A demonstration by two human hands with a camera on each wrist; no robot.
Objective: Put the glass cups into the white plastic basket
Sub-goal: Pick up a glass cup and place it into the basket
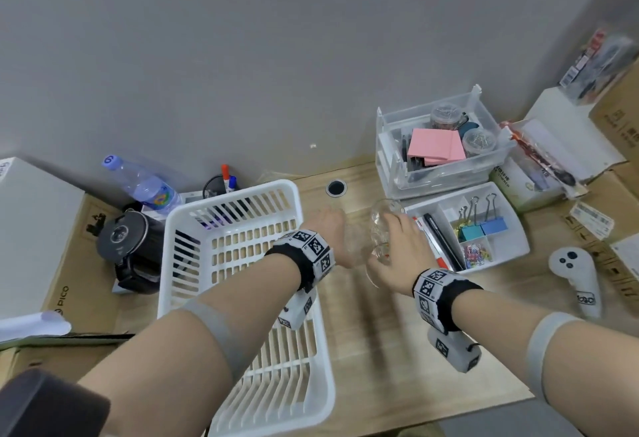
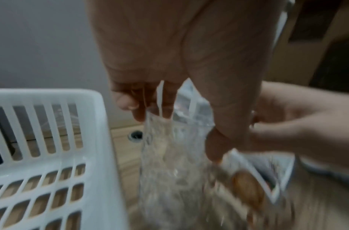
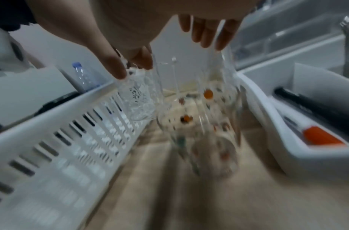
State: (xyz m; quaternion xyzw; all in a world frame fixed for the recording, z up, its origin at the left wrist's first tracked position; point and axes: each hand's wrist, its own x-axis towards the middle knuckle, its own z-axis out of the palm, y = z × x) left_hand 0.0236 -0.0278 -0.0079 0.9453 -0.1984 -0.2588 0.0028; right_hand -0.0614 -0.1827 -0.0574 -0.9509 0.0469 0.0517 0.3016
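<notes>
The white plastic basket (image 1: 193, 215) stands on the wooden desk at the left, with no cup in it. Just right of its far right corner, my left hand (image 1: 326, 225) grips a clear textured glass cup (image 1: 352, 245) from above. Right beside it, my right hand (image 1: 397, 246) grips from above a second glass cup (image 1: 378, 225), printed with small coloured dots. In the left wrist view my left hand (image 2: 169, 62) curls its fingers round the textured cup (image 2: 169, 147) next to the basket (image 2: 99, 124). The right wrist view shows the dotted cup (image 3: 199, 124), the textured cup (image 3: 138, 99) and the basket wall (image 3: 71, 140).
A white organiser tray (image 1: 518, 246) with pens and binder clips lies close on the right of the cups. Behind it is a clear bin (image 1: 390, 156) of stationery. A water bottle (image 1: 145, 184), a black kettle (image 1: 128, 239) and a pen cup (image 1: 221, 187) stand left of the basket. A controller (image 1: 574, 274) lies far right.
</notes>
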